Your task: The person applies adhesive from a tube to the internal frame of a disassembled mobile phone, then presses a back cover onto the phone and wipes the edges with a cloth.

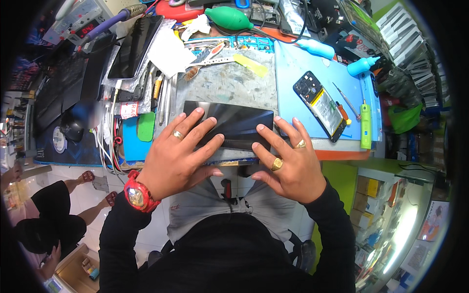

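phone-repair workshop within a shop: opened phone [320, 107] on blue mat [293, 68], right of centre; green blower bulb [227, 18] at top; lit display case [398, 229], lower right.

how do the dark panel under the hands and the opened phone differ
The dark panel shows a glossy plain face; the opened phone has its inside exposed. The panel lies crosswise; the phone lies slanted. The left hand and right hand touch the panel, not the phone. Both are oblong.

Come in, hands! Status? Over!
Left fingers on glossy black rectangular panel; right fingers at its right end. Panel on grey mat. Nothing else atop panel.
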